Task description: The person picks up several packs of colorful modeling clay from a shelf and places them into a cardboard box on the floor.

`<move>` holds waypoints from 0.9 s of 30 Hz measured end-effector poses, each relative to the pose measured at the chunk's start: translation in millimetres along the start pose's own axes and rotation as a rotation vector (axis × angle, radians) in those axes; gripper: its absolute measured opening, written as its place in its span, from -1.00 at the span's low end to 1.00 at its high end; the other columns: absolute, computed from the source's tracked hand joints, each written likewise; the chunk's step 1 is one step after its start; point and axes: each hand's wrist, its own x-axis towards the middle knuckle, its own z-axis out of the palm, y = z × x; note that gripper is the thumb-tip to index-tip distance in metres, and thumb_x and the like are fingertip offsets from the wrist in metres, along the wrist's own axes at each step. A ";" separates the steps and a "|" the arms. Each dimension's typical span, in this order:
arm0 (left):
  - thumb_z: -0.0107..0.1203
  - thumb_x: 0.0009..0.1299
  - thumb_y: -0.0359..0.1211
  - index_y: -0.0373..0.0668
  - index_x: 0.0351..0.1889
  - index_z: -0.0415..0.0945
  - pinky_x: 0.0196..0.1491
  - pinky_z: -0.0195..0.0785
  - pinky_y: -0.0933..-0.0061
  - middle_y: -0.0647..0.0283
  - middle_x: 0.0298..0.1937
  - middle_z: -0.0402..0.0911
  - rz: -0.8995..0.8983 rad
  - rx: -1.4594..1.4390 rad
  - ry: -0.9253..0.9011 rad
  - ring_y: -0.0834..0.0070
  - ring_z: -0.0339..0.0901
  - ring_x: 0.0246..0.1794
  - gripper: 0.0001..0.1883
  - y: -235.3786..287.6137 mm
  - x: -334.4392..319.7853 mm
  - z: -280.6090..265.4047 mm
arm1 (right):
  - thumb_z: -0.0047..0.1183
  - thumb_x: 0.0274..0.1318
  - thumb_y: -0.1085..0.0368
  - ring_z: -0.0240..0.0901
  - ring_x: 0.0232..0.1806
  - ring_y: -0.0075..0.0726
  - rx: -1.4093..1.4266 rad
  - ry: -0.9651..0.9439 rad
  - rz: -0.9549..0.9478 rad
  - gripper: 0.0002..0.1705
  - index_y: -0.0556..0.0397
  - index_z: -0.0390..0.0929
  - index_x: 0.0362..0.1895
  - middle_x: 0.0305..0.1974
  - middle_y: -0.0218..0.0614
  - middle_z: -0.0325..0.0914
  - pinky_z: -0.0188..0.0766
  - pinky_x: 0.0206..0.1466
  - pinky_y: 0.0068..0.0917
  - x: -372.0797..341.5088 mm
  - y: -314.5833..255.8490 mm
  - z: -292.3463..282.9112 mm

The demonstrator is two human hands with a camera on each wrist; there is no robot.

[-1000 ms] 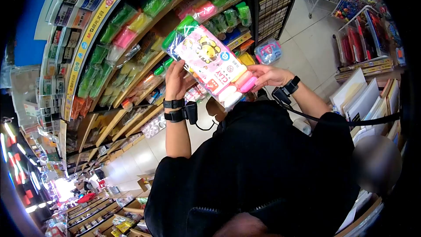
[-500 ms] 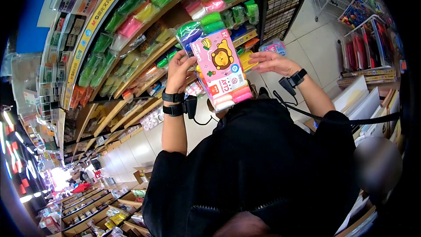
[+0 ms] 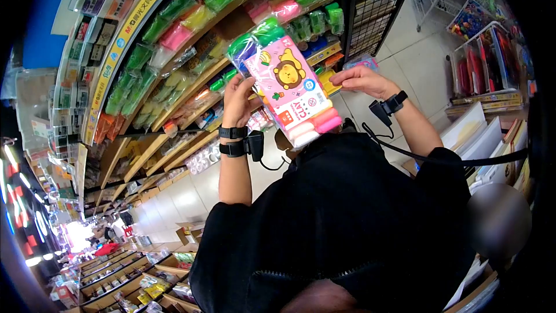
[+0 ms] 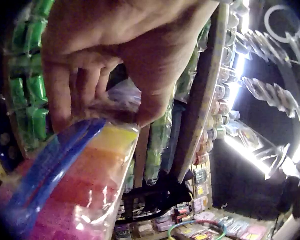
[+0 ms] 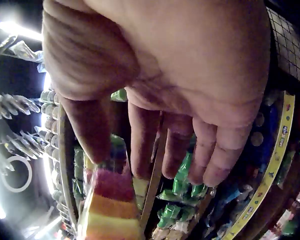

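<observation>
A clear pack of coloured clay with a pink lion-print label (image 3: 288,75) is held up in front of the chest, tilted. The left hand (image 3: 237,101) pinches its left edge. In the left wrist view the left hand (image 4: 115,55) has thumb and fingers on the plastic above the yellow and orange clay (image 4: 100,165). Off the pack's right side, the right hand (image 3: 368,81) is held with extended fingers, apart from it. The right wrist view shows the right hand (image 5: 165,75) with fingers spread loosely and nothing held, the pack's striped clay (image 5: 112,200) beyond the thumb.
Curved shelves (image 3: 174,101) of bagged green, pink and yellow clay stand to the left and ahead. A black wire rack (image 3: 376,11) is beyond the pack. At the right are a basket of red items (image 3: 483,61) and upright boards (image 3: 478,133). Tiled floor (image 3: 408,72) lies between.
The right hand has let go of the pack's lower right edge and moved away to the right. The pack has turned, its label facing up more plainly, while the left hand keeps its grip.
</observation>
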 end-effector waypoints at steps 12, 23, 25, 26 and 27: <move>-0.11 0.37 -0.18 -0.25 -0.09 0.36 -0.16 0.50 0.35 0.20 -0.14 0.53 0.059 -0.178 -0.018 0.34 0.55 -0.18 -0.66 28.8 64.5 -13.6 | -0.04 0.18 0.10 0.52 -0.15 -0.22 0.379 -0.003 -0.069 -0.35 0.09 0.04 0.25 0.00 -0.18 0.38 0.53 -0.15 -0.43 -1.8 -45.0 42.5; -0.01 0.34 -0.13 -0.16 -0.05 0.39 0.02 0.37 0.28 0.24 -0.10 0.51 0.090 -0.096 -0.199 0.35 0.46 -0.06 -0.65 64.4 154.1 0.8 | 0.00 0.14 0.24 0.54 -0.31 -0.35 0.490 0.312 -0.157 -0.52 0.06 0.21 0.12 -0.13 -0.27 0.47 0.54 -0.21 -0.45 55.9 -65.3 46.7; 0.01 0.33 -0.13 -0.16 -0.04 0.39 -0.03 0.38 0.30 0.24 -0.11 0.52 0.082 -0.063 -0.039 0.38 0.47 -0.09 -0.64 58.1 156.8 -2.5 | -0.04 0.15 0.28 0.54 -0.29 -0.35 0.532 0.340 -0.158 -0.57 0.04 0.22 0.11 -0.10 -0.29 0.46 0.54 -0.19 -0.45 60.4 -64.5 44.4; 0.00 0.34 -0.14 -0.16 -0.05 0.39 -0.06 0.38 0.31 0.23 -0.12 0.52 0.118 -0.051 0.013 0.40 0.48 -0.12 -0.65 47.8 156.5 -1.4 | -0.04 0.15 0.28 0.54 -0.29 -0.35 0.525 0.334 -0.154 -0.57 0.04 0.22 0.11 -0.10 -0.29 0.46 0.54 -0.19 -0.45 62.6 -63.2 45.0; -0.01 0.34 -0.17 -0.17 -0.08 0.41 -0.15 0.37 0.35 0.21 -0.16 0.52 0.120 -0.027 0.047 0.42 0.47 -0.17 -0.69 46.0 137.3 12.7 | -0.05 0.15 0.29 0.53 -0.28 -0.35 0.512 0.355 -0.152 -0.57 0.04 0.22 0.11 -0.08 -0.29 0.44 0.53 -0.17 -0.46 65.2 -61.5 46.0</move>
